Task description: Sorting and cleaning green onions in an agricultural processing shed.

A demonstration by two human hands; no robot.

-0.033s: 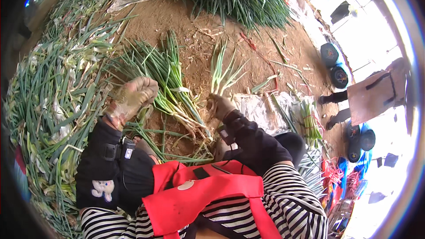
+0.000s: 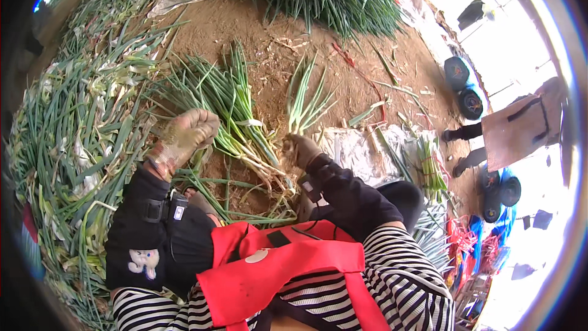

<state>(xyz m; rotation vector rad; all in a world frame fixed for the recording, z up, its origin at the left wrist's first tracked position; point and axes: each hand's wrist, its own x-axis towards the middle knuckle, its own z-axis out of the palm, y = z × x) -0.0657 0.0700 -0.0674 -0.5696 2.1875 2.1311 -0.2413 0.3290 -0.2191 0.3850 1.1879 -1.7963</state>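
Right hand [image 2: 301, 151]: small green, pale-based spring onion bunch [image 2: 304, 103] seemingly gripped at base, leaves pointed away.
Left hand [image 2: 188, 132]: curled; contents cannot be told.
Larger green-and-white spring onion heap [image 2: 239, 107]: laid on brown soil [image 2: 214, 24] (root ends toward body).
Handling: base should be pinched firmly, leaves left unbent.

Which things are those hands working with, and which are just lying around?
Seems part of the job:
small, long-leaved green-and-white onion bunch, at the right hand (grip unclear)
larger loose green onion pile, beside the left hand

Seems just lying about:
thin red string on brown soil
crumpled whitish flat sheet
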